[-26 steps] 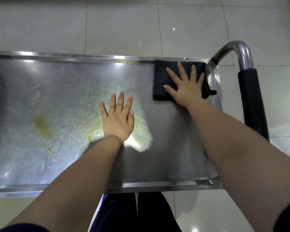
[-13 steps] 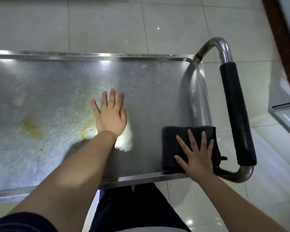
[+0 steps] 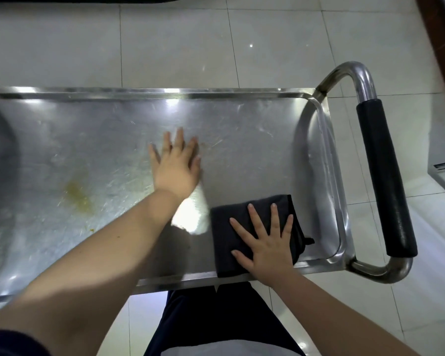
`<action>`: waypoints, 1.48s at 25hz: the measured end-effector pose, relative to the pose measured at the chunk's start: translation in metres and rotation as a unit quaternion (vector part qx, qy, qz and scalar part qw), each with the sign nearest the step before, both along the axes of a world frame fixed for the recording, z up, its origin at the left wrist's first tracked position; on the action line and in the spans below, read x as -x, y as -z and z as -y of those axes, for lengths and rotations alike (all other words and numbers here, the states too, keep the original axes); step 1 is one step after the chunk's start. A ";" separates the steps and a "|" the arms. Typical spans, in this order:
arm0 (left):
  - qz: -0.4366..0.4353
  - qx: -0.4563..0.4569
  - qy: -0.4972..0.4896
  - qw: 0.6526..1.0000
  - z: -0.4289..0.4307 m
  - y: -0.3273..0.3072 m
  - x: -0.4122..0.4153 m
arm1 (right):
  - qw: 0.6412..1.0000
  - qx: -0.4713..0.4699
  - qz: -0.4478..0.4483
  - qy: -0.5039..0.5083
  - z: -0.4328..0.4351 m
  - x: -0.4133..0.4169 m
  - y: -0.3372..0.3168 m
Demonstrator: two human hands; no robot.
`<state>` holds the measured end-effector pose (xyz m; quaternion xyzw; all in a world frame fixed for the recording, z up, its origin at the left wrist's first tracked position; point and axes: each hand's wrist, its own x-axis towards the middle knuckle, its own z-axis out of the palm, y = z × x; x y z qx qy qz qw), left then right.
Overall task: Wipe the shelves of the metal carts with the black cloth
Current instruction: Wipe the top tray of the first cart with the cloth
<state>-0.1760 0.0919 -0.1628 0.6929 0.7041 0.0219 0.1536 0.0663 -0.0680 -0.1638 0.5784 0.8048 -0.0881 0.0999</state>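
Cart's top shelf (image 3: 242,140) — barely started, I'd say
Flat-fingered right hand (image 3: 267,247) presses the black cloth (image 3: 231,217) into the near right corner, left hand (image 3: 176,168) splayed flat mid-shelf — yellow stain (image 3: 77,194) further left looks unwiped.

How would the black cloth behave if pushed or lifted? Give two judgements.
Probably slides easily: the black cloth lies flat under the right hand on the smooth steel shelf. Likely floppy when lifted: it is folded in soft layers.
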 end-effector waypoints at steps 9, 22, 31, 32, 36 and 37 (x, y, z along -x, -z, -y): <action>-0.076 0.018 -0.016 0.997 -0.012 0.018 0.059 | 0.999 0.009 -0.033 0.019 -0.017 0.009 0.001; -0.069 0.016 -0.011 0.997 -0.020 0.025 0.065 | 0.996 0.003 -0.016 0.084 -0.241 0.076 0.012; -0.062 0.016 -0.005 0.998 -0.018 0.020 0.064 | 1.000 0.017 -0.024 0.003 0.017 0.064 0.006; -0.055 0.012 -0.006 0.998 -0.018 0.019 0.064 | 0.999 0.012 -0.030 0.003 0.011 0.066 0.005; -0.021 -0.017 -0.040 0.999 -0.016 0.020 0.067 | 0.997 -0.036 -0.033 0.066 -0.104 0.090 0.008; -0.015 -0.023 -0.057 0.998 -0.016 0.020 0.067 | 0.995 -0.035 -0.035 0.087 -0.146 0.098 0.011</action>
